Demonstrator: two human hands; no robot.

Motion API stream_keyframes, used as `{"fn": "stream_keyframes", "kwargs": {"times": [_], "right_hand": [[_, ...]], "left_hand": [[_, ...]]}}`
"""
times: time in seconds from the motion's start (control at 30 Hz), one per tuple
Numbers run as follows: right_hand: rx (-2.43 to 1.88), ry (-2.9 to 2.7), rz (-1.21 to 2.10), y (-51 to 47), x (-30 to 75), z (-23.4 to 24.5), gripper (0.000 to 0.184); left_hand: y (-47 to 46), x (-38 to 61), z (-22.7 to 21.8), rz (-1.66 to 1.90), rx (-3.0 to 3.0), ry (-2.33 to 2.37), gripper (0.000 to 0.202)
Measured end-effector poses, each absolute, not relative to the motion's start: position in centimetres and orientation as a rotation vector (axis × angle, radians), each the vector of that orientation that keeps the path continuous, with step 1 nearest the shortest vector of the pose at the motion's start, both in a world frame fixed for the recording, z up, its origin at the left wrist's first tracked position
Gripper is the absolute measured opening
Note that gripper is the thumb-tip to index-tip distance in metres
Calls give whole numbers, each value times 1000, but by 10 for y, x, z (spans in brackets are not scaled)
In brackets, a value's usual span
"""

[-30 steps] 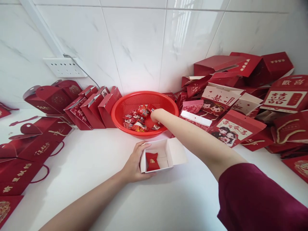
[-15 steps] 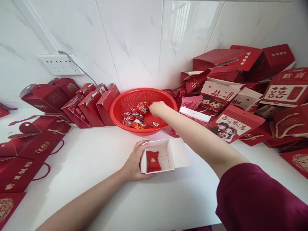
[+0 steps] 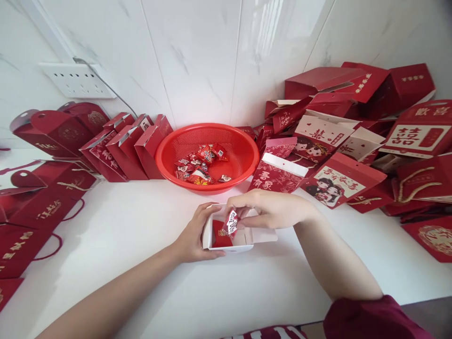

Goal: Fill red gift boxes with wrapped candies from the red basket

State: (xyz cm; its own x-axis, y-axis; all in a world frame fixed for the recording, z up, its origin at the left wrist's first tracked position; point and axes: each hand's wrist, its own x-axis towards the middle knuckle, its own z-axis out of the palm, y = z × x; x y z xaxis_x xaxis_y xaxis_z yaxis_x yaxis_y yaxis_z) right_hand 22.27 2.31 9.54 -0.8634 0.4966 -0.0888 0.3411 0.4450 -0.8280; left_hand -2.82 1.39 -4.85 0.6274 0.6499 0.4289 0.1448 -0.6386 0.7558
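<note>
One open white box (image 3: 233, 248), near centre over the bench (image 3: 169, 292), its left end gripped by the left hand (image 3: 197, 235); one red packet (image 3: 221, 241) lies inside. One wrapped sweet (image 3: 232, 222), pinched above it by the right hand (image 3: 270, 209). One red basket (image 3: 243, 160), far centre, holds loose sweets (image 3: 200, 162), too overlapped to count.

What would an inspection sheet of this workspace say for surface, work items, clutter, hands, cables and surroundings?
Surface: white tabletop.
Work items: open white box with a red packet inside; red basket holding small wrapped packets.
Clutter: left cartons; right cartons, heaped.
Hands: left hand grips the box; right hand holds a printed packet at its opening.
Cables: grey cable crossing the socket panel.
Surroundings: tiled wall.
</note>
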Motion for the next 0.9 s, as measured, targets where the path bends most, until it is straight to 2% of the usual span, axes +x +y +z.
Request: {"fn": "stream_keyframes", "kwargs": {"times": [0.13, 0.27, 0.37, 0.57, 0.7, 0.9], "right_hand": [[-1175, -2844, 791, 7, 207, 88, 30], [-1267, -3095, 472, 2, 187, 75, 21], [-1271, -3216, 461, 8, 178, 64, 22], [-1261, -3200, 757, 19, 181, 60, 23], [-1258, -3043, 679, 20, 189, 64, 31], [-1282, -3213, 646, 22, 186, 59, 22]], "left_hand": [[14, -27, -46, 882, 2201, 655, 99], [14, -28, -46, 862, 2218, 657, 100], [14, -29, -47, 846, 2232, 671, 101], [14, -28, -48, 834, 2227, 682, 102], [13, -29, -48, 833, 2226, 687, 103], [14, -28, -48, 829, 2220, 687, 103]]}}
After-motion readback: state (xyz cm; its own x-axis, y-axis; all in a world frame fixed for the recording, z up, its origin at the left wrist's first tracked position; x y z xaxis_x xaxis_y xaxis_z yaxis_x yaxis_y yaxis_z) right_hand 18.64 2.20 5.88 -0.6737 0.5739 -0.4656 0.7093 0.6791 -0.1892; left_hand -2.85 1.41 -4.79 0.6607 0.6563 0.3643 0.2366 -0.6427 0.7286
